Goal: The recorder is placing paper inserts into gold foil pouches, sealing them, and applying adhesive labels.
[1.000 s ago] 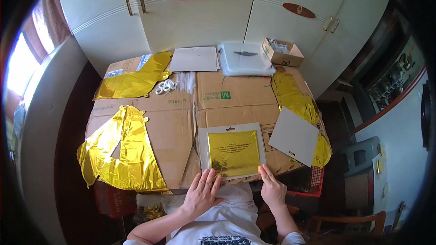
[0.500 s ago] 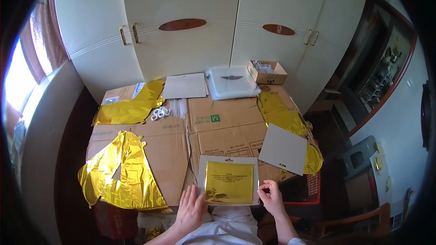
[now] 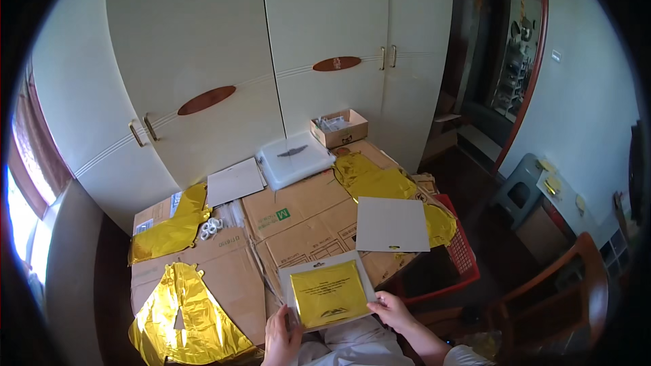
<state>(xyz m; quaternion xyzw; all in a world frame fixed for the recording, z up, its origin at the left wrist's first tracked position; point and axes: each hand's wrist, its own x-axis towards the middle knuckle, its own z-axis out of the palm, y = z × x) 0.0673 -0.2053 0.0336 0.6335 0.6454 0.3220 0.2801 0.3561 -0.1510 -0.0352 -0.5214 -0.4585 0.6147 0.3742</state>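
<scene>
A flat package [image 3: 327,293], gold foil folded against a light card with a hanging hole, is in front of me at the table's near edge. My right hand [image 3: 395,313] pinches its right edge near the lower corner. At the lower left edge, my left hand [image 3: 281,337] has its fingers and thumb around the card. Just beyond the package, a blank light card [image 3: 392,224] with a hanging hole overlaps a spread gold foil piece [image 3: 376,179]. To the left lies another crinkled gold foil sheet [image 3: 186,315] with a small opening.
Cardboard [image 3: 305,207] covers the table. White rings [image 3: 211,228] and another gold foil piece [image 3: 169,230] lie at left. A translucent plastic box [image 3: 295,160], light cards [image 3: 234,181] and a small carton [image 3: 339,129] stand along the back. At right are a red basket [image 3: 468,244] and wooden chair [image 3: 590,271].
My view has swung to the right. The left hand, earlier resting flat at the package's lower left corner, now holds its edge. The package looks slightly raised and turned.
</scene>
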